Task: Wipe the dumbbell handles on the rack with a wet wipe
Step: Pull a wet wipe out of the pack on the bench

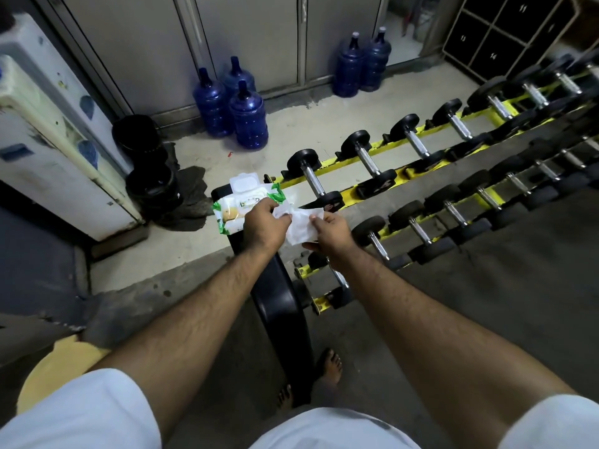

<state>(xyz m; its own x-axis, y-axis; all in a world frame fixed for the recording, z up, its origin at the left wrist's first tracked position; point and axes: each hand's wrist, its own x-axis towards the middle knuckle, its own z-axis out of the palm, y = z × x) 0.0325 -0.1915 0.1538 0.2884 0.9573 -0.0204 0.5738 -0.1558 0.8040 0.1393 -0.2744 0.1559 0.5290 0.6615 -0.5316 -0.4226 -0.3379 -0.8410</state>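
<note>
No handle looks wiped yet: mid-frame, the left hand (264,223) and right hand (330,230) each pinch an edge of the wet wipe (303,228) beside its open pack (246,205), with the dumbbells (368,160) untouched on the yellow rack (389,144) toward upper right.

Grey cabinet doors (246,34), concrete floor (311,124), blue water jugs (248,119), numbered black lockers (496,30).
</note>
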